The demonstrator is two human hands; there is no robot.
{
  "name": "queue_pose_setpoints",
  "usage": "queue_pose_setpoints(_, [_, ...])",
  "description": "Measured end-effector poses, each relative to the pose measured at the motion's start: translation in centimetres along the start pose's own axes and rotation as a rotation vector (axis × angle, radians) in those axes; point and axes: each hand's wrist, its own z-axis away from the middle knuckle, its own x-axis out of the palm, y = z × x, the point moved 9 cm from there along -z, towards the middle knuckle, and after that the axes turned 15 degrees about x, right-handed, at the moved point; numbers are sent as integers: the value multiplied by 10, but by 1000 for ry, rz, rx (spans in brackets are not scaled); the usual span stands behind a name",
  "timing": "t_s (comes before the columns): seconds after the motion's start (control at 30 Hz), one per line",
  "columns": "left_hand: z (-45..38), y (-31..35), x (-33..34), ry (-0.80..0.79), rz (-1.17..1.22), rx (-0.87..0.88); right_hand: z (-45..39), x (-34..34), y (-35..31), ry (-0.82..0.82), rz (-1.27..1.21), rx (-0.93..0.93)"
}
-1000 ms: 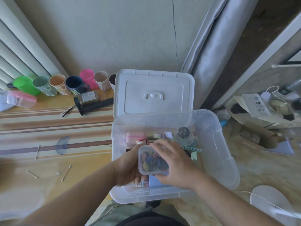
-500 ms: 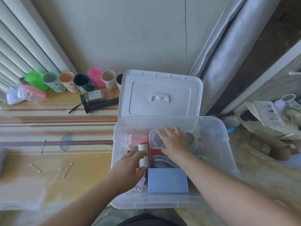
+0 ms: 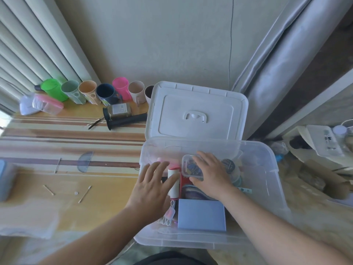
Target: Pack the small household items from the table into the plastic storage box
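Note:
The clear plastic storage box (image 3: 275,169) stands at the table's right end with its white lid (image 3: 196,111) swung open behind it. My right hand (image 3: 210,175) is inside the box, fingers on top and thumb at the near side of a small clear container (image 3: 188,167) of coloured bits. My left hand (image 3: 152,186) hovers over the box's left wall, fingers spread, beside a white roll (image 3: 174,183). A pale blue flat box (image 3: 201,215) lies at the front, and white and pink clips (image 3: 169,215) lie beside it.
On the table lie two cotton swabs (image 3: 85,194), a clear protractor (image 3: 85,161), a black tube (image 3: 126,122), a tin (image 3: 120,109) and a row of several cups (image 3: 106,93). A pink-lidded container (image 3: 47,104) sits far left. Clutter fills the floor at right.
My right hand carried the small clear container from the front of the box to its back middle. My left hand let go of it and moved left.

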Motion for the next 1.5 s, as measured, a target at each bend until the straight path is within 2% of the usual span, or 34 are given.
queue_pose_setpoints(0.13, [-5, -7, -12, 94, 55, 10, 12, -16, -11, 95, -144, -9])
queue_pose_setpoints(0.2, [21, -73, -25, 137, 135, -114, -5, -25, -75, 139, -224, -89])
queue_pose_setpoints(0.33, [32, -127, -36, 194, 151, -254, -4, -66, -117, 274, -349, -171])
queue_pose_setpoints(0.4, [48, -175, -37, 183, 135, -331, -15, -75, -163, 306, -365, -240])
queue_pose_setpoints(0.5, [73, -258, -33, 178, 166, -467, -48, -62, -234, 260, -317, -280])
queue_pose_setpoints(0.57, [88, -303, -24, 113, 181, -526, -76, -40, -273, 194, -253, -272])
queue_pose_setpoints(0.7, [108, -379, 4, -21, 193, -552, -138, 13, -314, -9, -57, -151])
queue_pose_setpoints(0.83, [114, -442, 40, -190, 230, -588, -201, 50, -327, -107, 114, -77])
queue_pose_setpoints(1.07, [69, -518, 94, -237, 380, -554, -276, 90, -320, -112, 247, 50])
queue_pose_setpoints(1.2, [32, -537, 123, -297, 350, -516, -286, 104, -320, -67, 256, 57])
queue_pose_setpoints(1.33, [13, -547, 128, -277, 243, -500, -281, 117, -318, -83, 279, 46])
queue_pose_setpoints(1.5, [13, -554, 133, -430, 219, -472, -273, 124, -317, -82, 298, 36])
